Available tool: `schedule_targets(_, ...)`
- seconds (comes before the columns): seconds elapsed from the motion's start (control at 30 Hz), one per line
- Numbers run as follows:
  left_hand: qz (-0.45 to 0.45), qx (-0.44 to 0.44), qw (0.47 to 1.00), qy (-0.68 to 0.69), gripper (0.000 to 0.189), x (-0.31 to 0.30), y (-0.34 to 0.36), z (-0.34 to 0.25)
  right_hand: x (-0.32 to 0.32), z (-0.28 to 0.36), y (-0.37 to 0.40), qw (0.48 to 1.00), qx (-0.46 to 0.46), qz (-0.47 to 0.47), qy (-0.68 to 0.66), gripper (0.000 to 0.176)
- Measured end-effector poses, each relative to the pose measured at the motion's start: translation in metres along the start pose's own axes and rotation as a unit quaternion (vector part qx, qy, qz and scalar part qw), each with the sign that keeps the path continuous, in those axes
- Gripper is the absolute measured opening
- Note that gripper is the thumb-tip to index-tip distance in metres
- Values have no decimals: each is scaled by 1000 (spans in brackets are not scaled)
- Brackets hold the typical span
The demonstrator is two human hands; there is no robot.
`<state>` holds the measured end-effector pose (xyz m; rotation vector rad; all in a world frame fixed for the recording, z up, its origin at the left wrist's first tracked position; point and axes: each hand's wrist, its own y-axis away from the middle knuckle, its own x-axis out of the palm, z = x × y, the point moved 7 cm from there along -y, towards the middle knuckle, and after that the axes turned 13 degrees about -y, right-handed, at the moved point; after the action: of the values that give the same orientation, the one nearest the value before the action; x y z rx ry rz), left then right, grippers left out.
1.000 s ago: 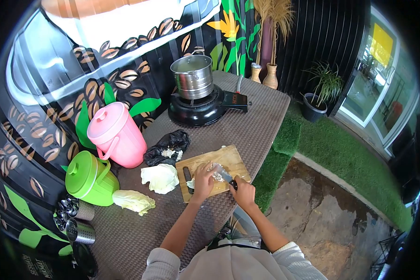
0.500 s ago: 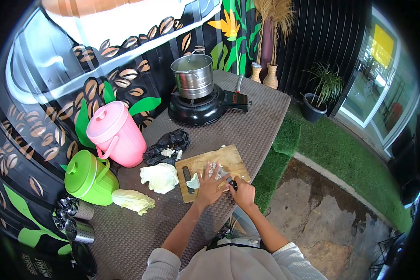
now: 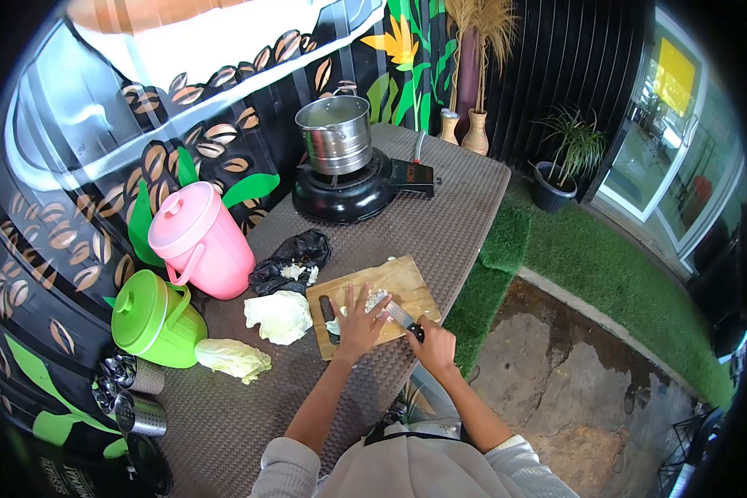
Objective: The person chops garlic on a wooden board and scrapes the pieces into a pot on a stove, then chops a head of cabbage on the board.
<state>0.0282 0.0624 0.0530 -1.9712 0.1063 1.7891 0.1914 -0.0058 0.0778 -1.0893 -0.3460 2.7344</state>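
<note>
My right hand (image 3: 434, 344) is closed round the black handle of a knife (image 3: 402, 318), whose blade points up and left over the wooden cutting board (image 3: 407, 280). Spread flat on the board, my left hand (image 3: 361, 322) has its fingers apart, with a pale leaf piece partly under it. Finely chopped white bits (image 3: 377, 297) lie by its fingertips, near the blade. To the left of the board rest a large pale cabbage leaf (image 3: 279, 317) and a longer leafy piece (image 3: 233, 358).
A steel pot (image 3: 334, 137) stands on a black stove (image 3: 340, 195) at the back. A black plastic bag (image 3: 290, 264), a pink jug (image 3: 203, 241), a green jug (image 3: 158, 319) and a perforated metal utensil holder (image 3: 141, 413) are on the left.
My left hand has shifted left on the board, its fingers spread wider. The knife blade shows more fully, now apart from the left hand's middle. The whole view has shifted slightly.
</note>
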Motion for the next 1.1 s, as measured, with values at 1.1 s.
schedule_targets(1.1, -115, -72, 969, 205, 7, 9, -12, 32, 8, -32, 14, 992, 91, -11, -91, 35)
